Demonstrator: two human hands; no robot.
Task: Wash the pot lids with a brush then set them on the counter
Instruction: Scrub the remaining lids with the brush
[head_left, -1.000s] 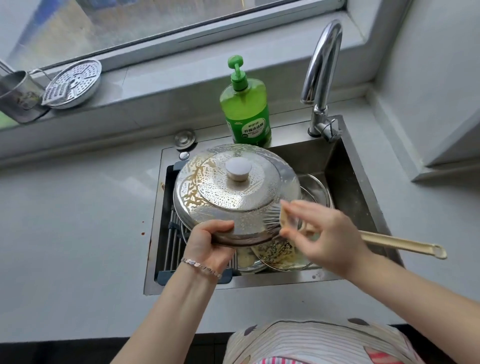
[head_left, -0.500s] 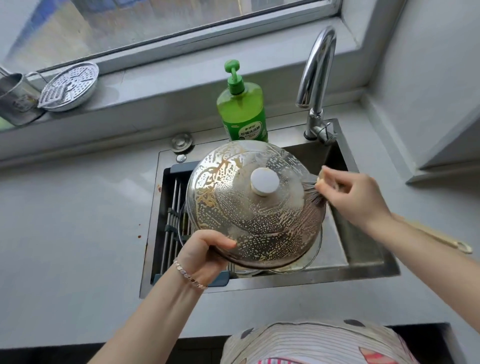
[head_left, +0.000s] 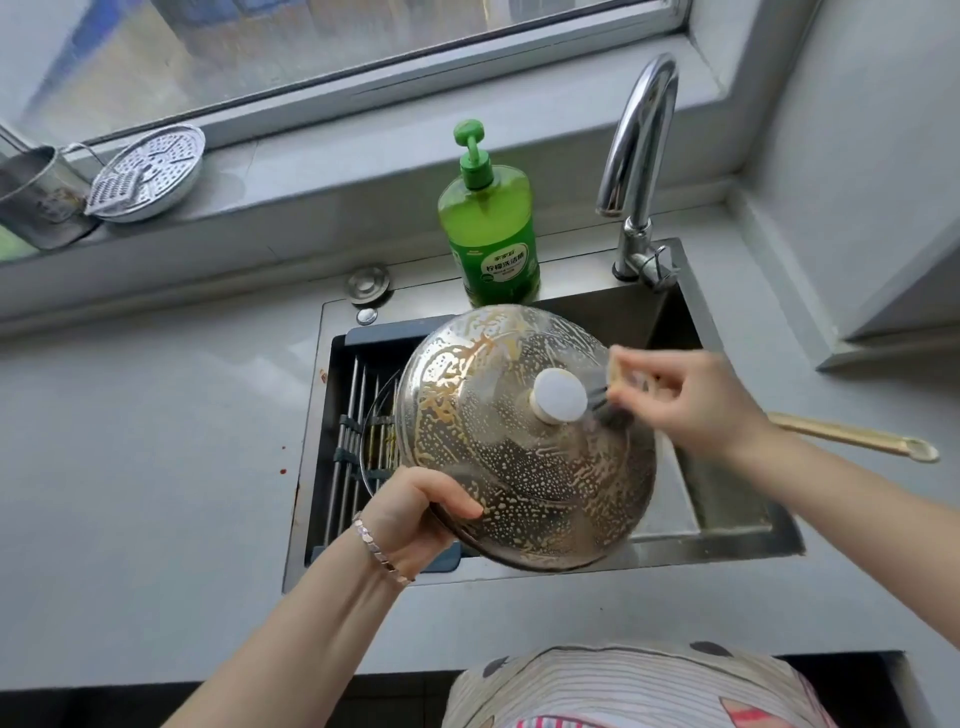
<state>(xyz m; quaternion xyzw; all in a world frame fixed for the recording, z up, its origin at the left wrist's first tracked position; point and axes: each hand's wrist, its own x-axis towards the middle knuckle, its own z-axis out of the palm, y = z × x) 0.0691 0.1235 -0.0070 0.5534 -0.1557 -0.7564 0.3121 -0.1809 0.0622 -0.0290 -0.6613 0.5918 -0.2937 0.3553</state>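
your brush (head_left: 613, 402) has come in from the lid's right rim, where it was half a second ago, to the base of the white knob (head_left: 560, 396), so the scrubbing has moved from the edge toward the centre; a second ago you were working the near edge instead. the steel lid (head_left: 524, 441) is now soapy over most of its dome, with brown streaks left on the far-left part, so i'd judge this lid well into its wash but not ready for the desk (head_left: 145, 441).

your left hand (head_left: 410, 514) is closed on the lid's near-left rim, thumb on top, holding it over the sink (head_left: 727, 525). your right hand (head_left: 691, 400) is closed round the brush close to its head.

the lid is tilted, domed side and knob facing up toward you. the brush's long axis runs left to right, bristles pointing left at the knob, its wooden handle trailing past your wrist to the right.
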